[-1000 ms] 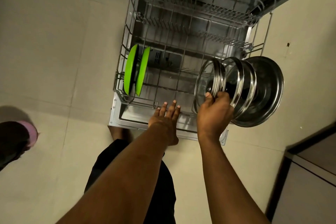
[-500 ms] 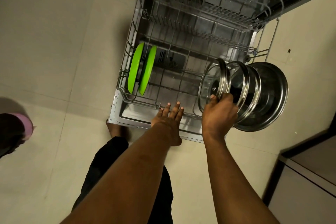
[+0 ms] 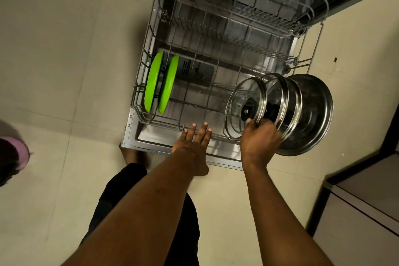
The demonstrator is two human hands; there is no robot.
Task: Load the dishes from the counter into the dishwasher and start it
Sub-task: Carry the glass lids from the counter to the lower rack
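hidden: the right hand [image 3: 260, 136] covers the lower edges of the lids it holds, so the fingers between them cannot be seen. only the thumb shows, laid on the front rim.
hard to count: the bundle of lids [image 3: 280, 95] overlaps itself. two glass ones are plain, and whether a third sits behind them i cannot tell.
cut off: the upper rack [image 3: 311, 9] runs out of the top edge. a pink thing [image 3: 20, 153] at the left edge is blurred and half out of view. a cabinet [image 3: 367, 211] at lower right is cropped.
unclear contact: the left hand [image 3: 192, 142] reaches out with straight, slightly spread fingers, holding nothing. its tips lie over the front wire of the lower rack [image 3: 140, 65], but touching or just above i cannot tell.
right hand grip: curled tight round the bundle, held on edge over the rack's right front corner.
front glass lid [image 3: 237, 101]: round, clear, with a bright steel rim and a dark knob at its centre.
steel lid [image 3: 313, 114]: the largest disc, at the back of the bundle, dull grey metal with ringed ridges. it overhangs the rack's right side.
green plates [image 3: 153, 84]: two, glossy, standing on edge side by side in the rack's left front tines.
lower rack: thin grey wire, pulled out over the open door [image 3: 155, 138] of brushed steel.
floor [image 3: 64, 49]: pale matte tiles with faint joints.
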